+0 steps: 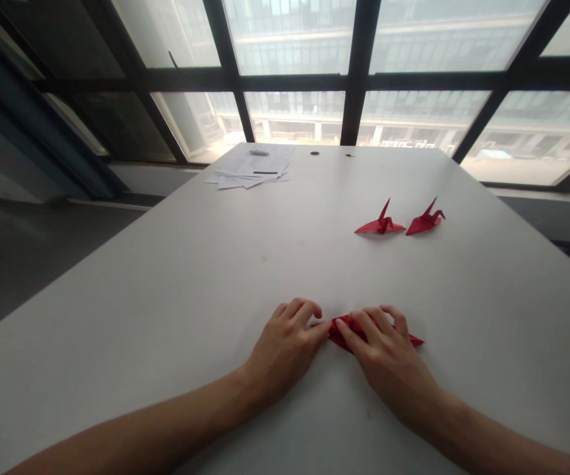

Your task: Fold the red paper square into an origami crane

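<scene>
On the smooth white desk point(166, 297), both hands point(285, 346) point(388, 356) press, not clench, the flat red folded paper point(416, 341); slipping fingers could skew its crease.

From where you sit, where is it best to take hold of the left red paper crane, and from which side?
Probably pinch the left red paper crane from above by its upright pointed tip. That tip stands clear of the white table, while the wings lie low and flat. Come from its left, since the second crane sits close on its right.
</scene>
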